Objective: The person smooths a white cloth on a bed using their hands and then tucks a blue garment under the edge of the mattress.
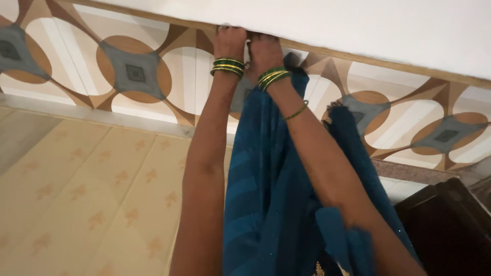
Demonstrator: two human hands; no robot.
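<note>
Both arms raised toward far wall. Left hand (230, 42) and right hand (263, 48) side by side, almost touching, fingertips at lower edge of white ledge (358, 25), above patterned tile band (133, 71). Fingers hidden behind edge: grip of either hand cannot be told. Green and gold bangles (228, 66) on both wrists. Blue cloth (266, 194) hangs between arms, draped over right forearm, upper end near right wrist. Beige tiles (76, 194) left; dark wooden furniture (450, 230) near right.
</note>
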